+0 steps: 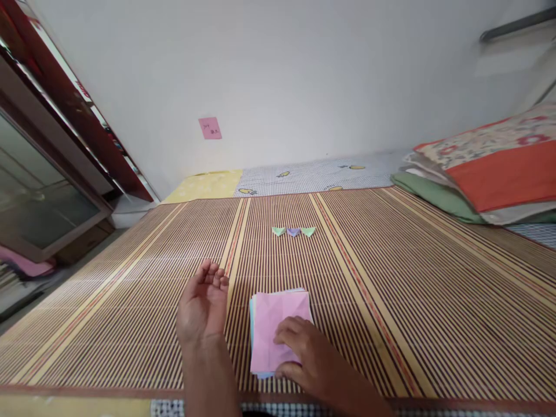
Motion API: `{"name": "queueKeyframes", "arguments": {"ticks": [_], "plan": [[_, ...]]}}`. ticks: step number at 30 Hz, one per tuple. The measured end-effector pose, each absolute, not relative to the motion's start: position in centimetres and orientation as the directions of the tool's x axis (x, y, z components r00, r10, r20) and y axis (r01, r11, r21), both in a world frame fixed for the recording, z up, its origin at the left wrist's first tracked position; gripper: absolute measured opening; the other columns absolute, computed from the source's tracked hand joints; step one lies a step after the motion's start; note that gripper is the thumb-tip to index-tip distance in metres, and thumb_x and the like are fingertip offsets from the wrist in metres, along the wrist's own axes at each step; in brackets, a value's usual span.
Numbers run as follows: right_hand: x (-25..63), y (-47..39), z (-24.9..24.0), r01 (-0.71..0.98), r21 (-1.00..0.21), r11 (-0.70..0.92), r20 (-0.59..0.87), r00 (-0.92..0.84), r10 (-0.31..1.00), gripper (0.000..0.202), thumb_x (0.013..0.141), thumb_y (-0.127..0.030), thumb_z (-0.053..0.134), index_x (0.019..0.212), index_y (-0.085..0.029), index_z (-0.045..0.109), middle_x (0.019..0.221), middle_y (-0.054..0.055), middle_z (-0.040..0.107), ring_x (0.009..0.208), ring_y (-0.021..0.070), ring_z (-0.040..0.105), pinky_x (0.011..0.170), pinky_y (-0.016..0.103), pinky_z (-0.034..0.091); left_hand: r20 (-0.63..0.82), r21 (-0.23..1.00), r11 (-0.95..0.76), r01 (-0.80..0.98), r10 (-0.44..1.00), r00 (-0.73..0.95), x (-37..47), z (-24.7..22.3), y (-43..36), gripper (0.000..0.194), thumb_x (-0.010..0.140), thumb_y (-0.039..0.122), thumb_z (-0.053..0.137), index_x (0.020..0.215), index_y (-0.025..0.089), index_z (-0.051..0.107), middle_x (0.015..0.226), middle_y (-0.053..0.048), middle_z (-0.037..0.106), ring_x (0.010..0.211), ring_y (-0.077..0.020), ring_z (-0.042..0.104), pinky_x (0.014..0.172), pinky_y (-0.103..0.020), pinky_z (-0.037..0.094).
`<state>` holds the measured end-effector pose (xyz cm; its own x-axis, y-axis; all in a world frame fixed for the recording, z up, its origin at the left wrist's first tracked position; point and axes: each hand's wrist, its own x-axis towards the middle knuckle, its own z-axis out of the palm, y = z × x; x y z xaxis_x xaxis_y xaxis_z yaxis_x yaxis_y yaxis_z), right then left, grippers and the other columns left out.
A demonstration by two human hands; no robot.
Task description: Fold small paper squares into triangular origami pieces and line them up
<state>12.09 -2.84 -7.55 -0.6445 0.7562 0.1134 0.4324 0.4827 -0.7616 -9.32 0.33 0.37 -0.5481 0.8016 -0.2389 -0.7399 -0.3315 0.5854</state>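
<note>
A stack of square paper sheets (266,327) lies on the striped mat, with a creased pink sheet on top and blue and white edges showing beneath. My right hand (299,347) rests on the right part of the pink sheet, fingers bent and apart, touching the paper. To the left of the stack, my left hand (206,301) is turned palm up with loosely curled fingers and nothing in it. Farther ahead sit three small folded paper pieces in a row: a green one (278,231), a purple one (293,232) and another green one (308,231).
The striped bamboo mat (417,289) covers the bed surface, with patterned cloth (299,178) at its far edge. Folded bedding (499,168) is piled at the right. A pink note (210,128) is stuck on the white wall (304,75). A glass-fronted cabinet (39,185) stands left.
</note>
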Motion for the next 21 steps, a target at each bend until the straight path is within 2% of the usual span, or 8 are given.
{"name": "queueKeyframes", "arguments": {"ticks": [3, 7, 11, 12, 14, 17, 19, 21], "plan": [[12.0, -2.8, -7.5, 0.369, -0.804, 0.466, 0.139, -0.645, 0.751, 0.004, 0.09, -0.014, 0.069, 0.091, -0.016, 0.072, 0.101, 0.006, 0.07, 0.099, 0.0219, 0.062, 0.09, 0.032, 0.045, -0.235, 0.594, -0.312, -0.741, 0.813, -0.532, -9.3, -0.3, 0.7, 0.014, 0.085, 0.012, 0.059, 0.082, 0.01, 0.072, 0.075, -0.005, 0.069, 0.067, -0.0122, 0.066, 0.063, -0.021, 0.054], [11.9, -2.8, -7.1, 0.354, -0.813, 0.463, 0.171, -0.614, 0.77, 0.023, 0.099, -0.011, 0.05, 0.085, -0.017, 0.067, 0.089, 0.006, 0.067, 0.088, 0.0206, 0.063, 0.079, 0.03, 0.047, -0.223, 0.628, -0.289, -0.722, 0.822, -0.524, -9.4, -1.4, 1.3, 0.012, 0.084, 0.014, 0.061, 0.08, 0.012, 0.073, 0.073, -0.004, 0.07, 0.065, -0.011, 0.067, 0.063, -0.02, 0.053], [13.9, -1.6, -4.7, 0.296, -0.844, 0.448, 0.278, -0.473, 0.836, 0.028, 0.104, -0.024, 0.042, 0.091, -0.02, 0.065, 0.09, 0.005, 0.068, 0.086, 0.0203, 0.065, 0.077, 0.03, 0.046, -0.161, 0.695, -0.272, -0.665, 0.843, -0.513, -8.9, -2.1, 1.6, 0.012, 0.084, 0.02, 0.067, 0.083, 0.011, 0.076, 0.077, -0.007, 0.074, 0.071, -0.0135, 0.071, 0.07, -0.022, 0.054], [14.7, -1.1, -3.7, 0.286, -0.855, 0.432, 0.297, -0.413, 0.861, 0.028, 0.105, -0.03, 0.042, 0.093, -0.02, 0.066, 0.09, 0.004, 0.069, 0.085, 0.0201, 0.065, 0.076, 0.029, 0.046, -0.13, 0.717, -0.265, -0.644, 0.857, -0.498, -8.5, -2.1, 1.6, 0.015, 0.083, 0.023, 0.07, 0.085, 0.01, 0.077, 0.082, -0.01, 0.076, 0.077, -0.0166, 0.073, 0.073, -0.025, 0.055], [16.1, 0.3, -1.4, 0.282, -0.883, 0.376, 0.295, -0.291, 0.91, 0.029, 0.103, -0.039, 0.047, 0.092, -0.021, 0.067, 0.081, 0.002, 0.068, 0.073, 0.0187, 0.062, 0.064, 0.027, 0.044, -0.06, 0.766, -0.249, -0.592, 0.89, -0.452, -7.8, -2.0, 1.5, 0.028, 0.081, 0.032, 0.076, 0.095, 0.007, 0.078, 0.095, -0.018, 0.078, 0.09, -0.0234, 0.074, 0.08, -0.03, 0.055], [17.1, 2.4, 1.2, 0.142, -0.933, 0.332, 0.292, -0.243, 0.925, 0.032, 0.099, -0.046, 0.055, 0.087, -0.019, 0.067, 0.073, 0.0, 0.063, 0.063, 0.0153, 0.055, 0.055, 0.024, 0.04, 0.094, 0.89, -0.221, -0.4, 0.946, -0.312, -6.9, -1.6, 1.0, 0.047, 0.082, 0.051, 0.074, 0.104, 0.009, 0.079, 0.11, -0.021, 0.076, 0.105, -0.0282, 0.071, 0.09, -0.035, 0.053], [16.9, 3.5, 1.6, 0.036, -0.956, 0.29, 0.272, -0.259, 0.927, 0.031, 0.096, -0.046, 0.061, 0.085, -0.018, 0.067, 0.073, 0.0, 0.062, 0.062, 0.0137, 0.053, 0.055, 0.022, 0.039, 0.11, 0.913, -0.198, -0.358, 0.962, -0.25, -6.8, -1.3, 0.6, 0.05, 0.081, 0.055, 0.074, 0.105, 0.011, 0.079, 0.11, -0.02, 0.077, 0.104, -0.029, 0.071, 0.089, -0.036, 0.054], [16.3, 4.2, 1.2, -0.049, -0.97, 0.239, 0.243, -0.277, 0.929, 0.031, 0.094, -0.046, 0.065, 0.083, -0.017, 0.067, 0.071, -0.001, 0.061, 0.061, 0.0124, 0.053, 0.054, 0.021, 0.039, 0.064, 0.933, -0.124, -0.336, 0.981, -0.185, -6.9, -1.1, 0.1, 0.047, 0.079, 0.052, 0.078, 0.106, 0.013, 0.08, 0.105, -0.018, 0.078, 0.095, -0.028, 0.072, 0.082, -0.035, 0.055]]}}
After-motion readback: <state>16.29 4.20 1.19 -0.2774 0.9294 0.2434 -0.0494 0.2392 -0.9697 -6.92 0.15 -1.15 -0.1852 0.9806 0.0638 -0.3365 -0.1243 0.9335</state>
